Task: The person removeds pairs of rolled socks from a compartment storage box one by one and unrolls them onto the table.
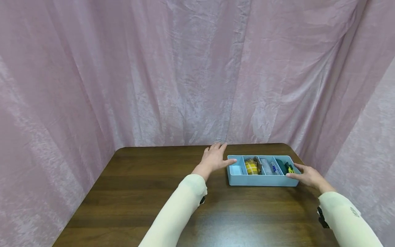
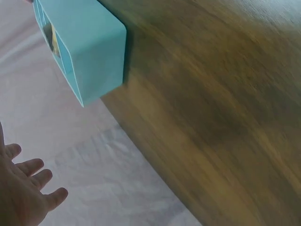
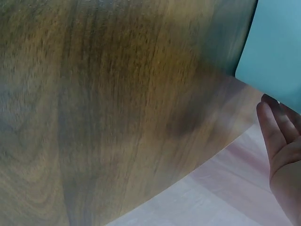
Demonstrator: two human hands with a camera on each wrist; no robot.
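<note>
A pinkish, velvety curtain point(image 1: 197, 68) hangs behind the brown tabletop point(image 1: 139, 192) over there, its crumpled folds shiny in places; off to the right it sags into deeper creases and turns paler. The tabletop has streaky grain and rounded far corners; a soft glare point(image 1: 231, 230) sits near the front.

Between the left hand point(image 1: 213, 160) and the right hand point(image 1: 310, 177), the light-blue, rectangular, divided plastic box point(image 1: 262, 181) looks smooth and nearly matt. Right of the left hand, a yellow-and-white checked bundle point(image 1: 252, 167) looks like cloth. Below both hands, the brown wood-grained tabletop point(image 1: 139, 195) carries a soft gloss; beyond them, the pink velvety cloth curtain point(image 1: 191, 75) shimmers, creased.
</note>
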